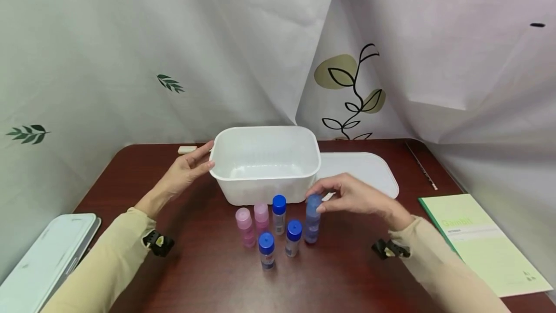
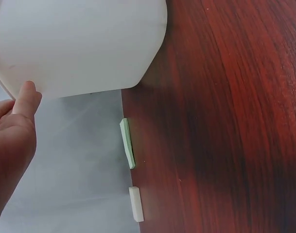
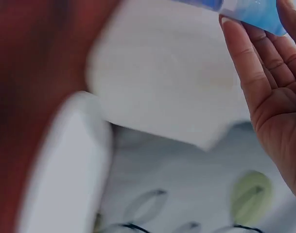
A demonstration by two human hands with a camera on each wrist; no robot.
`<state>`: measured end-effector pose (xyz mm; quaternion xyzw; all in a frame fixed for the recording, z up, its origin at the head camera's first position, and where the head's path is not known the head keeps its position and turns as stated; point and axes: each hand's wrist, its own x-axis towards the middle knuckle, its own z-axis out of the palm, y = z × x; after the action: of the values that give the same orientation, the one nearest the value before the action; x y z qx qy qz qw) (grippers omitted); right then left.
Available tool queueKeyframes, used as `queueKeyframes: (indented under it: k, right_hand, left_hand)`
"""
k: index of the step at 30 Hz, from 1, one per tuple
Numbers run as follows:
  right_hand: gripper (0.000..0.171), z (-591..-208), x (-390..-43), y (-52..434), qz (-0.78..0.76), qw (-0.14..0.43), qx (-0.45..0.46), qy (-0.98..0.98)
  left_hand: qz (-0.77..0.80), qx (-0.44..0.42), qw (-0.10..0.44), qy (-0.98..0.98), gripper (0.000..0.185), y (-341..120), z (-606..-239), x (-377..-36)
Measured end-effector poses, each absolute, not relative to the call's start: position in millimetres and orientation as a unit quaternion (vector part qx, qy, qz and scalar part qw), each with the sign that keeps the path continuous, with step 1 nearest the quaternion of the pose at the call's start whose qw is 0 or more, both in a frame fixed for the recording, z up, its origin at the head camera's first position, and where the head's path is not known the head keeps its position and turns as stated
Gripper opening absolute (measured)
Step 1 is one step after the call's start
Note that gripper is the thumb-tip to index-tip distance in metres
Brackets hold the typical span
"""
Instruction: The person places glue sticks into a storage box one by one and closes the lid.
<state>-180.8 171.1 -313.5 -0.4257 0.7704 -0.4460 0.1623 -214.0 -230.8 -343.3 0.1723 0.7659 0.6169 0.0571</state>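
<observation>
Left wrist view alone shows green strip (image 2: 128, 143), white strip (image 2: 135, 204)

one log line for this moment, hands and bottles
left hand touches white plastic tub rim | right hand pinches blue-capped bottle upright on brown table | tub empty

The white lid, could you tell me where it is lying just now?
In the head view the white lid lies flat on the table, right of the white tub and touching its side, just behind the right hand.
</observation>
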Motion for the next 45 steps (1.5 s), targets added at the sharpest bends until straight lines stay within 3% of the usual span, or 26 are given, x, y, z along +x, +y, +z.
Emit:
queueKeyframes:
  k: [6, 11, 17, 23, 29, 45]
  right_hand:
    - [0.027, -236.2, -198.7, 176.6, -0.454, 0.045, -0.427, 0.780]
    - [0.029, -192.1, -219.4, 136.3, -0.487, -0.008, -0.388, 0.782]
    - [0.030, -201.5, -251.6, 63.0, -0.530, 0.058, -0.352, 0.770]
    - [0.031, -228.4, -279.3, 15.9, -0.438, 0.111, -0.335, 0.827]
    - [0.029, -250.8, -292.2, -7.1, -0.387, 0.164, -0.306, 0.854]
    - [0.024, -275.7, -302.7, -31.9, -0.249, 0.193, -0.336, 0.888]
  left_hand:
    - [0.625, 0.177, 0.065, 0.757, 0.065, -230.9, -340.6, -214.9]
    - [0.627, 0.176, 0.076, 0.755, 0.067, -231.8, -338.0, -214.6]
    - [0.626, 0.171, 0.083, 0.756, 0.066, -230.7, -339.3, -214.6]
    - [0.625, 0.169, 0.086, 0.757, 0.066, -230.3, -342.6, -213.1]
    - [0.620, 0.171, 0.091, 0.760, 0.066, -230.1, -343.2, -211.3]
    - [0.618, 0.165, 0.090, 0.764, 0.065, -229.3, -343.0, -210.4]
